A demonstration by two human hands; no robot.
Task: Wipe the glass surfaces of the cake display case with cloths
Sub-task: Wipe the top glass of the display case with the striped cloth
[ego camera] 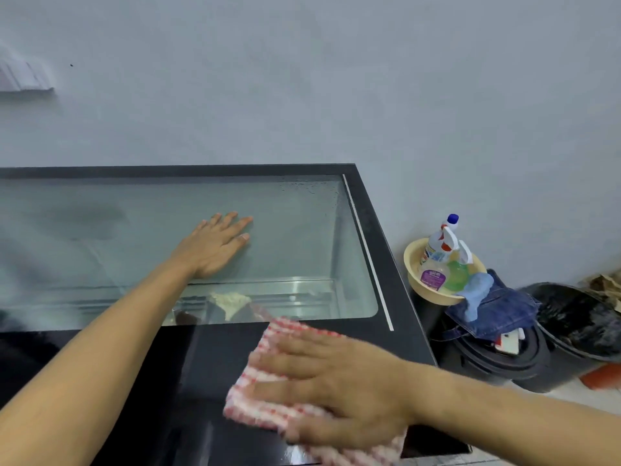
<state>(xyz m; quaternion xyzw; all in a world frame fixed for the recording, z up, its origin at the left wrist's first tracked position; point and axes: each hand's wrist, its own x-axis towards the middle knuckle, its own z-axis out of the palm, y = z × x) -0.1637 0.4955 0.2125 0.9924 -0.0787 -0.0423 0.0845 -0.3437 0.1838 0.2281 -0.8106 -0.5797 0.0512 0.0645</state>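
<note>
With the left hand [215,245] spread flat, bracing on the clear glass top [302,230] of the black-framed display case at twelve o'clock, the right hand [339,388], splayed over the red-and-white checked cloth [255,408] at five o'clock, should press evenly in overlapping strokes.

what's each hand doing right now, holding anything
Left hand: open, flat on the glass top, holding nothing.
Right hand: open, palm pressing the red-and-white cloth against the case.
</note>
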